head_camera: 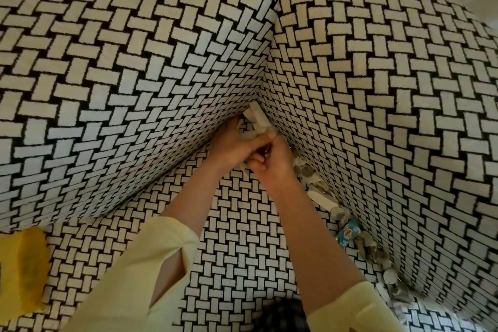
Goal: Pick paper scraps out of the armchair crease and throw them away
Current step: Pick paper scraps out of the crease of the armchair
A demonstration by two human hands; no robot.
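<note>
The armchair is covered in black-and-white basket-weave fabric. White paper scraps are stuffed in the back corner where backrest, right arm and seat meet. My left hand and my right hand are pressed together just below that corner. The left hand's fingers close around crumpled white paper. The right hand's fingers curl in against the left; a bit of white paper shows below them. More scraps lie along the right-side crease.
The right crease also holds several coins, a small blue wrapper and other bits down to the seat's front. A yellow object sits at the seat's left edge. Pale yellow sleeves cover both forearms.
</note>
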